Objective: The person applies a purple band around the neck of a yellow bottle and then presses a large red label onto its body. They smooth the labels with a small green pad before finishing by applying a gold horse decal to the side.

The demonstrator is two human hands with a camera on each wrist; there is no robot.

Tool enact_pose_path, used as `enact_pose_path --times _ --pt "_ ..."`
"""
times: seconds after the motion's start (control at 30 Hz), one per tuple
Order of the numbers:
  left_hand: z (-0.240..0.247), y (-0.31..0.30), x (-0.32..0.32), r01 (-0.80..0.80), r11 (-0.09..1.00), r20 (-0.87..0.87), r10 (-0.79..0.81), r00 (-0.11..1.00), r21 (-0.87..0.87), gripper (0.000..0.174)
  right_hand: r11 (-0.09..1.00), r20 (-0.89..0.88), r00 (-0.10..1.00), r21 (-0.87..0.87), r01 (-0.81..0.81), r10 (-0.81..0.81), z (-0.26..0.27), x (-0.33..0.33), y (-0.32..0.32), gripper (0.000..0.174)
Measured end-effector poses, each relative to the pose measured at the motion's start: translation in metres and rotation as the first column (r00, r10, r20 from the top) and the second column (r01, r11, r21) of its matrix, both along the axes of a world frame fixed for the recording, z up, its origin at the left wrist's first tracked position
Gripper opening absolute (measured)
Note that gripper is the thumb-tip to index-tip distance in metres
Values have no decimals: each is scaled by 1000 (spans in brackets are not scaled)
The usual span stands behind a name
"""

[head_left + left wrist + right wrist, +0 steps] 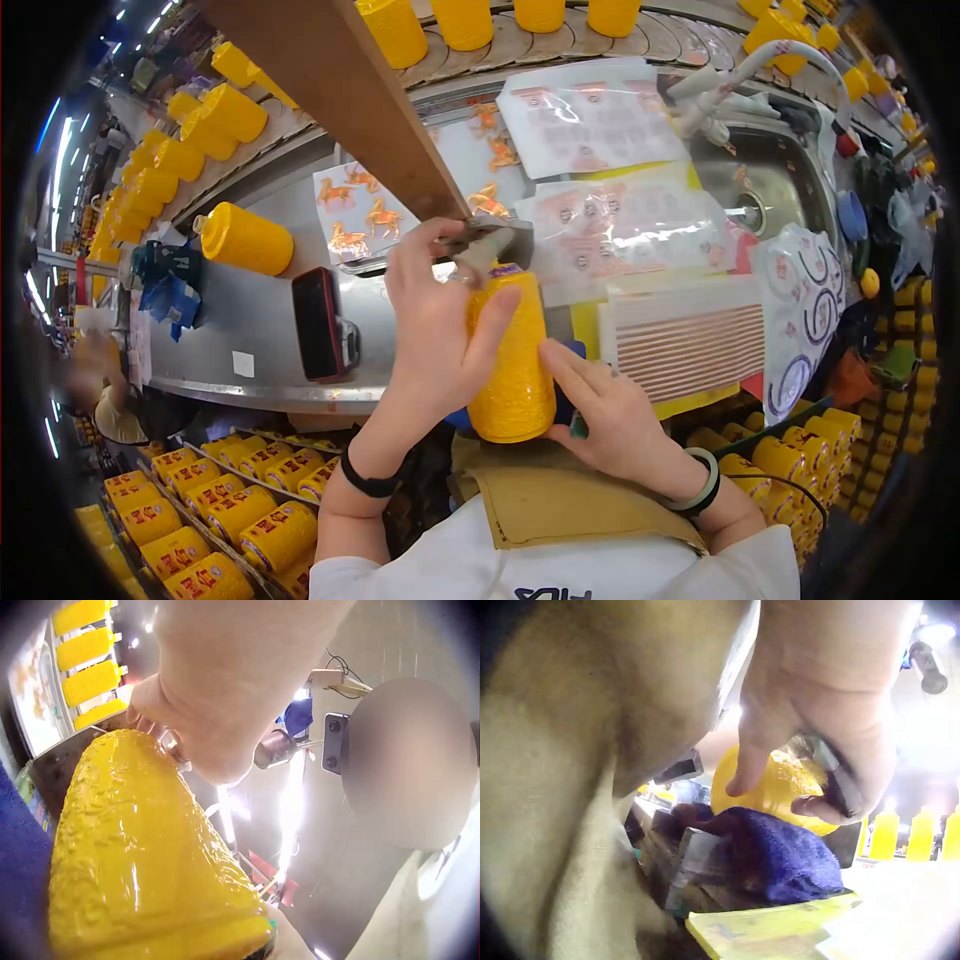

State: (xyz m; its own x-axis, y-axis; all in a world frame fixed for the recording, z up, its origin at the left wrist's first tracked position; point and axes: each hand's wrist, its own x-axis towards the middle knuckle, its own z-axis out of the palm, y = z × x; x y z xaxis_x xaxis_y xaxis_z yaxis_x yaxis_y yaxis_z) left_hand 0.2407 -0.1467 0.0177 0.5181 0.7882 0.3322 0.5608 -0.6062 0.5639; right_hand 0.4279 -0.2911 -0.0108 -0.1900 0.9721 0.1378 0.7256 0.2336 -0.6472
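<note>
A glossy yellow embossed bottle [512, 370] lies before the person on a blue cloth [795, 859], its narrow end by a dark metal bracket [518, 238] at the foot of a wooden post [350, 90]. The left hand [440, 315] grips it at that narrow end, fingers bent round the neck and thumb along the side. On the right, the other hand [618, 420] touches the bottle's lower side with its fingers. Within that hand's curled fingers is a flat dark-and-silver tool [841, 786], mostly hidden; I cannot tell its kind.
A phone [314, 325] and another yellow bottle [245, 240] are on the metal bench to the left. Sticker sheets [620, 230] and a sink [765, 180] occupy the right. Yellow bottles line a conveyor [560, 45] behind; crates of yellow containers [210, 500] stand below.
</note>
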Motion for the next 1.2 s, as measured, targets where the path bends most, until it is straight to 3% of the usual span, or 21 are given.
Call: enact_pose_path --times 0.07,0.13,0.17,0.2,0.23,0.27,0.37,0.4,0.43,0.47,0.5,0.53,0.6,0.63,0.7,1.03,1.1,1.13,1.2 --pt "12 -12 -6 -68 997 173 75 982 -48 50 998 -106 994 -58 0 -6 2 12 -6 85" --pt "31 -23 -17 -101 994 403 108 909 -39 62 998 -71 997 -49 38 -41 0 17 -10 75" --pt "36 -26 -21 -171 982 570 95 816 81 64 998 -53 997 -32 53 -54 -3 19 -13 73" --pt "43 -31 -37 -176 984 812 101 575 2 67 998 -34 997 -16 66 -66 -5 21 -16 72" --pt "64 -39 -51 -34 977 821 -158 549 210 80 996 -28 996 -27 81 -82 -2 19 -18 68" --pt "88 -49 -56 -34 978 823 -155 546 206 80 996 -25 996 -31 82 -83 -3 17 -20 68" --pt "145 -74 -66 154 901 873 -431 229 405 40 994 -59 992 15 109 -108 -5 10 -27 63" --pt "145 -78 -57 157 903 875 -427 226 400 40 994 -71 991 15 111 -109 -4 7 -30 61" --pt "144 -83 -38 404 768 858 -504 -96 497 40 993 -85 990 10 113 -112 -4 4 -34 59" --pt "143 -87 -26 562 551 787 -452 -420 617 56 993 -82 989 -3 121 -121 -5 2 -38 59" --pt "144 -90 -23 560 565 792 -498 -355 606 53 993 -82 989 -2 121 -120 -5 1 -41 58" --pt "155 -95 -46 562 564 793 -489 -363 605 53 993 -80 989 3 121 -121 -6 1 -44 58" --pt "177 -104 -109 500 787 831 -516 209 363 52 991 -95 986 7 135 -134 -6 5 -47 57" --pt "173 -105 -87 503 785 833 -514 204 361 52 988 -64 987 26 150 -148 -6 9 -48 56" --pt "158 -118 -45 186 874 892 -449 -46 450 51 981 -31 984 72 180 -178 -9 16 -50 53" --pt "143 -138 -78 369 778 833 -553 17 508 49 984 -40 985 56 171 -169 -13 7 -61 51" --pt "125 -132 -44 444 580 729 -505 -462 683 48 983 -96 979 23 183 -180 -9 0 -60 53" --pt "116 -133 -49 439 579 726 -515 -456 687 48 980 -146 969 -16 197 -197 -5 -4 -58 54" --pt "98 -130 -71 326 842 903 -405 -145 430 53 982 -176 967 11 187 -182 2 -11 -49 56"
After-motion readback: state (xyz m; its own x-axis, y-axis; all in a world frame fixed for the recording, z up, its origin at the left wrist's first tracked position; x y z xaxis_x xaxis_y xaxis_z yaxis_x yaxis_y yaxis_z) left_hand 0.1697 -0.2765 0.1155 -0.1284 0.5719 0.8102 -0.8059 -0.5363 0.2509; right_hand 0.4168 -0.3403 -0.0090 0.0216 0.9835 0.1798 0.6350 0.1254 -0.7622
